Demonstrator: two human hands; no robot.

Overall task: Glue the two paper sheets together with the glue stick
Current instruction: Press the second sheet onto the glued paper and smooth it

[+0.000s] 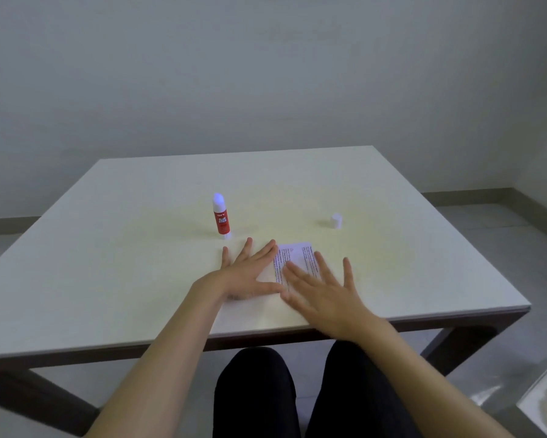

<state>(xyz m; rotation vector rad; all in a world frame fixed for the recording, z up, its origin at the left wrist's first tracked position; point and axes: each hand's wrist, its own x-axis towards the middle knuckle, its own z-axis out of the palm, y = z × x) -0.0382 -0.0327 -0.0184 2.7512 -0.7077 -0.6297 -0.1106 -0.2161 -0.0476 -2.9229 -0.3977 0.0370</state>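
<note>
Both hands lay flat with fingers spread, gripping nothing: the left hand [245, 273] pressed on the table at the left edge of the printed paper [292, 259], and the right hand [321, 290], slightly blurred, lay over its near right part. This looked like the pressing stage, and it would go best if the left palm pinned the sheets while the right smoothed from the middle out to the edges; whether two sheets lay stacked there could not be told. Farther off on the table [108, 248], the glue stick [221, 218] stood upright and uncapped to the far left, its white cap [336, 220] well apart to the far right.
</note>
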